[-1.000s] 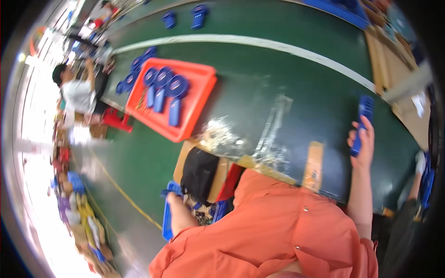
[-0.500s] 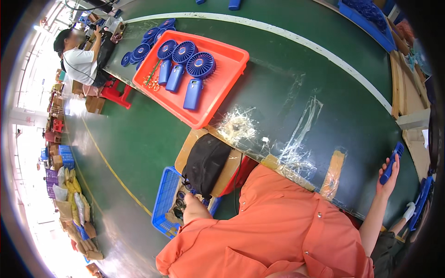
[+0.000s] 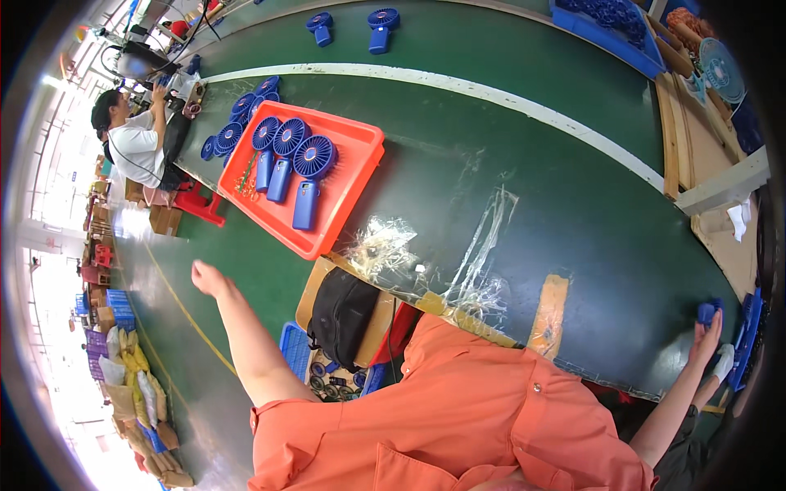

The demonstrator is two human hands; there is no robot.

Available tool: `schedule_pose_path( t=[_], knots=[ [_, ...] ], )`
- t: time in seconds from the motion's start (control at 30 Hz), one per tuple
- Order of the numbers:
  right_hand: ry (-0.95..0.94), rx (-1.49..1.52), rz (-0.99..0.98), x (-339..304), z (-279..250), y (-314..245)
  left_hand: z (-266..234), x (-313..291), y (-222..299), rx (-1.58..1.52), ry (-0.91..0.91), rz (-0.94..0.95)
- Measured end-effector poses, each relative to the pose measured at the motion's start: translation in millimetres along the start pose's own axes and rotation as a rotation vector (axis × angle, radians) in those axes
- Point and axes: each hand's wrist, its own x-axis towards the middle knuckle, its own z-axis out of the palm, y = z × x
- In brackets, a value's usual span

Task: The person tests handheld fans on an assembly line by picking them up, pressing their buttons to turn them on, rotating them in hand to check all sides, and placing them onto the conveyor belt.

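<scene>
Green table (image 3: 598, 213), red tray (image 3: 350, 168), bag (image 3: 341, 311), right grip (image 3: 706, 338) wrapping blue part (image 3: 705, 313), left grip (image 3: 210, 280) unclear

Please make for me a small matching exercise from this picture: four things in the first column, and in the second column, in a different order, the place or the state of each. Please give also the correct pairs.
Column one
1. Left hand
2. Right hand
3. Three blue fans
4. Black bag

Column two
A. Holding a blue object
B. Resting on a tan board
C. Seen against the green floor
D. Lying in the red tray

Correct pairs: 1-C, 2-A, 3-D, 4-B
</scene>
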Motion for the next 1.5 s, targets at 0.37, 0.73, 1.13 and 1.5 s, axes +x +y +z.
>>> schedule_pose_path(
  t=[0.37,0.73,1.13,1.5],
  knots=[
    [-0.88,-0.834,-0.422,-144.9,175.2,-14.9,93.6,-138.7,236.4,-0.274,-0.816,0.282],
    [-1.133,-0.808,-0.489,-182.6,261.7,-26.4,-37.3,-126.8,234.8,0.017,-0.826,0.291],
    [-1.559,0.382,-0.295,-349.1,348.5,-143.9,197.5,-181.4,252.3,0.22,-1.324,0.434],
    [-1.684,0.511,-0.11,-352.2,404.2,-146.4,471.4,-302.2,231.7,0.682,-1.203,0.943]
  ],
)
